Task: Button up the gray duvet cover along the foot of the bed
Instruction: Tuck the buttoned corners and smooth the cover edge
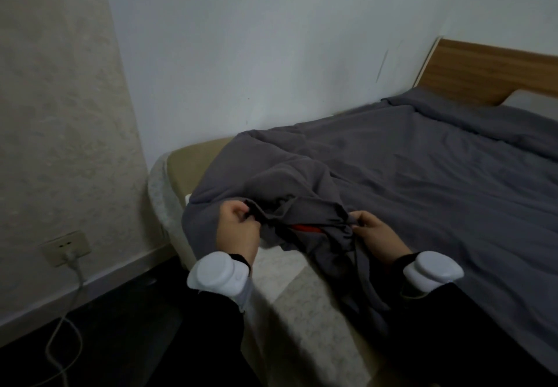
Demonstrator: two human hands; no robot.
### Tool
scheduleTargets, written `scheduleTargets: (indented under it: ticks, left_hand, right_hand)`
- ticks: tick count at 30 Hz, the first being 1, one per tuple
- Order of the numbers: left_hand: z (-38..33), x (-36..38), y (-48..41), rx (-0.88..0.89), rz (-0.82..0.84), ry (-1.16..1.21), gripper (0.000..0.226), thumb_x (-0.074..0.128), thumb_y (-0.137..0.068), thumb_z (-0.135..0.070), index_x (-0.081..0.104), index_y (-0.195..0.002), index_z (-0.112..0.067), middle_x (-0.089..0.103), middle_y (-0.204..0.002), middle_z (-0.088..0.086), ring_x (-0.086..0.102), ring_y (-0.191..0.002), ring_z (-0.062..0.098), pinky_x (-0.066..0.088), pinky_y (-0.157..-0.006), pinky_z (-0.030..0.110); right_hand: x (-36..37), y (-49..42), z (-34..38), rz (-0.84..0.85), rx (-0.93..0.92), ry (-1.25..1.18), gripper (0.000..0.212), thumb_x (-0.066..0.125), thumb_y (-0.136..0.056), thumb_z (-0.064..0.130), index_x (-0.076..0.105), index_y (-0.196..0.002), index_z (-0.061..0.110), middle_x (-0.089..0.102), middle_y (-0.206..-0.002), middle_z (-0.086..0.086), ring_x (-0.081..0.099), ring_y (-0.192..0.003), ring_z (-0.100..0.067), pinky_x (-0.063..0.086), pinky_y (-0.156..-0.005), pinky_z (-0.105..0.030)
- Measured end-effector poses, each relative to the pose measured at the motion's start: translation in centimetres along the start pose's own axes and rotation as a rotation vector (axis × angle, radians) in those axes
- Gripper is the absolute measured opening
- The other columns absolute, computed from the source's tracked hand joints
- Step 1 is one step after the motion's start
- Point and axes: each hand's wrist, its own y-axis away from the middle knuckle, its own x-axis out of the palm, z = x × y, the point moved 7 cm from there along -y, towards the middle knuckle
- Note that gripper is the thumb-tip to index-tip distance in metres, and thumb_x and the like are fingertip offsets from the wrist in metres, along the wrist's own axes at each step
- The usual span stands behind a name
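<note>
The gray duvet cover is spread over the bed, with its open hem bunched up at the foot corner, right between the two hands. Left hand has its grip pinched on one end of that hem; right hand is pinching the other end, so the edge runs roughly left-right between them. A bit of orange-red peeks out of the gap. Can't make out any button or hole, so I'd guess the next one sits somewhere along that stretch, about equally near both hands.
</note>
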Motion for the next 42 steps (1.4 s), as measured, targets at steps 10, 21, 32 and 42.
scheduleTargets:
  ticks: [10,21,32,42]
  left_hand:
    - [2.9,3.0,1.2,0.027,0.196,-0.455,0.029,0.064,-0.072,-0.007,0.071,-0.099,-0.015,0.069,-0.106,0.013,0.062,-0.096,0.033,0.052,-0.087,0.038]
    - [-1.1,2.2,1.2,0.220,0.002,-0.216,0.029,0.061,-0.072,-0.016,0.063,-0.100,-0.014,0.062,-0.107,0.014,0.060,-0.090,0.031,0.050,-0.088,0.045]
    - [-5.9,-0.2,2.7,0.390,-0.113,0.254,0.046,0.067,-0.072,0.011,0.039,-0.102,-0.009,0.054,-0.083,0.002,0.061,-0.071,0.003,0.051,-0.072,0.012]
    - [3.3,0.1,0.8,-0.260,0.000,-0.110,0.056,0.082,-0.055,-0.022,0.049,-0.098,-0.010,0.059,-0.102,0.013,0.057,-0.090,0.029,0.052,-0.088,0.042]
  right_hand:
    - [1.2,0.5,-0.3,0.044,0.116,-0.193,0.036,0.069,-0.070,0.047,0.060,-0.083,0.015,0.063,-0.085,-0.011,0.062,-0.082,-0.021,0.050,-0.081,-0.031]
    - [1.8,0.7,5.3,-0.022,-0.346,0.224,0.019,0.062,-0.088,0.025,0.061,-0.069,0.028,0.067,-0.078,0.003,0.061,-0.075,-0.010,0.044,-0.074,-0.024]
    - [-0.5,1.3,9.3,-0.061,-0.428,-0.394,0.018,0.055,-0.092,0.009,0.062,-0.077,0.018,0.067,-0.071,0.004,0.061,-0.068,-0.008,0.051,-0.067,-0.018]
    - [4.2,1.2,2.1,0.025,-0.214,-0.241,0.011,0.065,-0.083,0.001,0.071,-0.091,0.007,0.071,-0.081,-0.004,0.064,-0.071,-0.005,0.051,-0.073,-0.021]
